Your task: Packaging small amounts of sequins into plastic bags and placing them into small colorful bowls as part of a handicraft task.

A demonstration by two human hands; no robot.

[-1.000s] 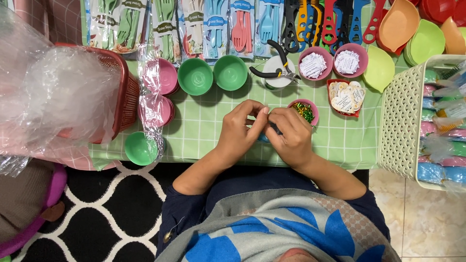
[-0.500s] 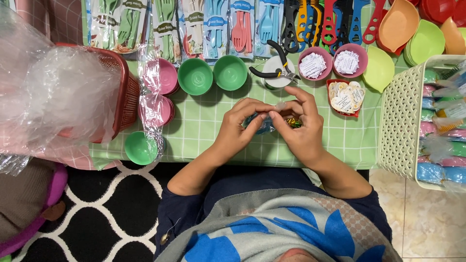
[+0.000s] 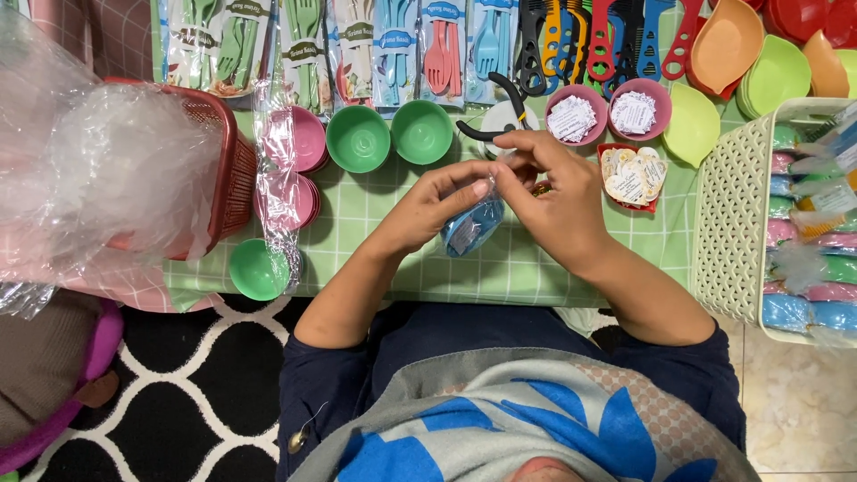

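My left hand (image 3: 437, 201) and my right hand (image 3: 555, 198) meet fingertip to fingertip above the green checked tablecloth (image 3: 509, 268). Between them hangs a small blue item wrapped in clear plastic (image 3: 470, 228), pinched at its top by both hands. Just behind my right hand sits a small red tray of round paper tags (image 3: 630, 176). Black pliers (image 3: 494, 112) lie on a white disc just beyond my fingers.
Two green bowls (image 3: 389, 136) and pink bowls (image 3: 305, 143) stand at the back. Packs of plastic cutlery (image 3: 357, 45) and combs (image 3: 589, 36) line the far edge. A red basket with clear bags (image 3: 219, 170) is left; a cream basket of coloured items (image 3: 745, 223) is right.
Both hands have lifted off the table and moved slightly away from me. The blue wrapped item now hangs in view below my fingertips.
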